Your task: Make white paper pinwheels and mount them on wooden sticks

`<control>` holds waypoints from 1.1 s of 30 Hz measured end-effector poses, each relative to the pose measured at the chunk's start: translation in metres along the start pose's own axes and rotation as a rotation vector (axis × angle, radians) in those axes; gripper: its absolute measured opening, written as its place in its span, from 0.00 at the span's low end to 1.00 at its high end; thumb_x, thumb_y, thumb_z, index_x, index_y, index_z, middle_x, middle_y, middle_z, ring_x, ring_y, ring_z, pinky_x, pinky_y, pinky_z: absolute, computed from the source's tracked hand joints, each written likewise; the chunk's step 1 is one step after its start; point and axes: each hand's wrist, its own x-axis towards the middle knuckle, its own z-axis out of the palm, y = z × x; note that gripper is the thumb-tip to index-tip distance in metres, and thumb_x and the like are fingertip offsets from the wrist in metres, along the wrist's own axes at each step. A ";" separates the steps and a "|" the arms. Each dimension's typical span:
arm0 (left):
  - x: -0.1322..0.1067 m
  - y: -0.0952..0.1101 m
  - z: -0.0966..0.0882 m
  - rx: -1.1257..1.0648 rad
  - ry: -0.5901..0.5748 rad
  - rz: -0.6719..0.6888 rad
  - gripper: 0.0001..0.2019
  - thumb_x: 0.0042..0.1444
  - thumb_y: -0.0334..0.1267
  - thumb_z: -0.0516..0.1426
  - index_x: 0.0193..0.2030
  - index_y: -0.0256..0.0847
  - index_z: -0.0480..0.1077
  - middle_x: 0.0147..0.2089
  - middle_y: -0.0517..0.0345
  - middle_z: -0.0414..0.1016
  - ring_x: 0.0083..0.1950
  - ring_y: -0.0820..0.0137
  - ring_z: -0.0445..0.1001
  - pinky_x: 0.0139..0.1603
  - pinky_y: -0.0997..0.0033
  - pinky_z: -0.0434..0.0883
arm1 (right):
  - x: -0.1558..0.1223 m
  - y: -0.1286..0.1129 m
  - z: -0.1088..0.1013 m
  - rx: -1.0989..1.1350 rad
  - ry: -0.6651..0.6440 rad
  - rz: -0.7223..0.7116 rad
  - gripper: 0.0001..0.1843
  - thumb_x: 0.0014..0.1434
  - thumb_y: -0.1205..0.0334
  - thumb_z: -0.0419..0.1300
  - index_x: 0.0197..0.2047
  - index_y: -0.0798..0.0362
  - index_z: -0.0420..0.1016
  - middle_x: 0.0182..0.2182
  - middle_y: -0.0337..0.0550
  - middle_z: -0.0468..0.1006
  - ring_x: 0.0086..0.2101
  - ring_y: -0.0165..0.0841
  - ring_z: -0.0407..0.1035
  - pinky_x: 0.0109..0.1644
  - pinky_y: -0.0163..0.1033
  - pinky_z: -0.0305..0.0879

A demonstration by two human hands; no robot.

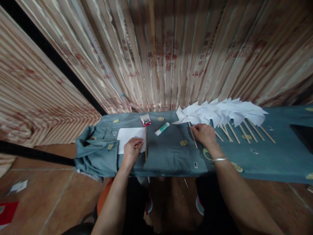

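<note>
My right hand [205,133] pinches the wooden stick of a white paper pinwheel [187,117] at the near end of a row. More white pinwheels [225,111] overlap to its right, their sticks pointing towards me. My left hand [132,148] is closed, thumb and fingers together, above a stack of white paper [128,132]; whatever it may hold is too small to make out. Just right of that hand a loose wooden stick [146,147] lies along the paper's edge. Behind it sits a small open red-and-white box [146,120] with small metallic pieces inside.
A glue stick [162,129] lies between my hands on the green tablecloth [171,160]. A green loop-shaped handle [206,154] shows beside my right wrist. At the far right is a dark flat object [303,135]. A patterned curtain [161,65] hangs behind the table.
</note>
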 end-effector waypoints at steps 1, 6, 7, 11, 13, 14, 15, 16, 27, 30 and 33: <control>-0.002 -0.004 -0.005 0.058 0.003 0.014 0.10 0.52 0.35 0.58 0.39 0.41 0.80 0.40 0.52 0.80 0.42 0.64 0.77 0.47 0.64 0.73 | -0.001 0.000 -0.001 0.005 0.011 -0.007 0.21 0.65 0.51 0.51 0.41 0.55 0.82 0.36 0.57 0.82 0.39 0.46 0.76 0.40 0.42 0.65; -0.014 -0.020 -0.024 0.255 -0.044 0.069 0.14 0.49 0.33 0.63 0.44 0.41 0.79 0.50 0.49 0.79 0.55 0.57 0.73 0.60 0.53 0.69 | -0.012 -0.011 -0.002 0.055 0.032 -0.110 0.19 0.66 0.54 0.51 0.39 0.54 0.81 0.34 0.53 0.83 0.36 0.43 0.76 0.35 0.40 0.61; -0.015 -0.023 -0.026 0.279 -0.080 0.074 0.15 0.47 0.32 0.64 0.45 0.41 0.79 0.52 0.48 0.78 0.57 0.56 0.72 0.61 0.51 0.68 | -0.018 -0.016 -0.001 0.067 0.024 -0.169 0.18 0.66 0.55 0.51 0.38 0.55 0.80 0.34 0.53 0.83 0.36 0.42 0.76 0.35 0.39 0.61; -0.017 -0.033 -0.029 0.323 -0.190 0.044 0.21 0.43 0.29 0.65 0.48 0.41 0.78 0.57 0.47 0.75 0.63 0.53 0.68 0.64 0.49 0.67 | -0.048 -0.043 0.011 0.107 -0.024 -0.413 0.16 0.67 0.57 0.52 0.36 0.54 0.78 0.37 0.49 0.82 0.39 0.38 0.75 0.38 0.37 0.61; -0.017 -0.037 -0.029 0.300 -0.197 0.027 0.20 0.46 0.31 0.64 0.48 0.41 0.78 0.58 0.47 0.74 0.62 0.54 0.69 0.63 0.51 0.68 | -0.063 -0.056 0.019 0.115 -0.085 -0.555 0.14 0.67 0.58 0.53 0.35 0.53 0.77 0.36 0.46 0.82 0.40 0.37 0.75 0.40 0.36 0.61; -0.017 -0.039 -0.029 0.284 -0.196 0.025 0.18 0.48 0.32 0.63 0.48 0.40 0.78 0.58 0.46 0.74 0.62 0.55 0.70 0.62 0.52 0.69 | -0.069 -0.062 0.023 0.108 -0.118 -0.613 0.14 0.66 0.59 0.54 0.34 0.54 0.77 0.35 0.46 0.81 0.39 0.37 0.74 0.40 0.36 0.61; -0.018 -0.041 -0.029 0.269 -0.195 0.029 0.16 0.49 0.33 0.62 0.47 0.40 0.78 0.58 0.46 0.74 0.61 0.56 0.71 0.61 0.53 0.70 | -0.073 -0.066 0.026 0.105 -0.134 -0.659 0.13 0.66 0.60 0.54 0.35 0.54 0.77 0.35 0.47 0.81 0.39 0.37 0.74 0.40 0.36 0.61; -0.019 -0.042 -0.029 0.260 -0.193 0.035 0.15 0.51 0.34 0.62 0.47 0.40 0.78 0.58 0.46 0.74 0.61 0.56 0.71 0.61 0.53 0.70 | -0.076 -0.069 0.029 0.103 -0.144 -0.694 0.12 0.66 0.61 0.54 0.35 0.55 0.77 0.36 0.47 0.81 0.39 0.37 0.74 0.41 0.36 0.61; -0.029 -0.047 -0.025 0.265 -0.123 0.117 0.13 0.57 0.39 0.57 0.45 0.40 0.78 0.56 0.47 0.76 0.61 0.58 0.71 0.63 0.52 0.68 | -0.076 -0.071 0.031 0.167 -0.144 -0.704 0.11 0.66 0.63 0.54 0.35 0.55 0.76 0.36 0.48 0.80 0.39 0.37 0.73 0.42 0.37 0.61; -0.033 -0.047 -0.030 0.221 -0.162 0.063 0.16 0.53 0.38 0.59 0.48 0.39 0.77 0.61 0.45 0.72 0.63 0.57 0.70 0.65 0.53 0.66 | -0.075 -0.071 0.032 0.193 -0.160 -0.698 0.10 0.66 0.63 0.55 0.36 0.54 0.76 0.37 0.48 0.80 0.40 0.37 0.73 0.42 0.37 0.62; -0.034 -0.047 -0.033 0.176 -0.165 0.002 0.16 0.52 0.35 0.59 0.48 0.39 0.78 0.61 0.45 0.72 0.63 0.58 0.70 0.65 0.54 0.66 | -0.073 -0.071 0.033 0.212 -0.172 -0.688 0.10 0.66 0.63 0.54 0.36 0.54 0.76 0.37 0.48 0.80 0.40 0.36 0.73 0.43 0.36 0.62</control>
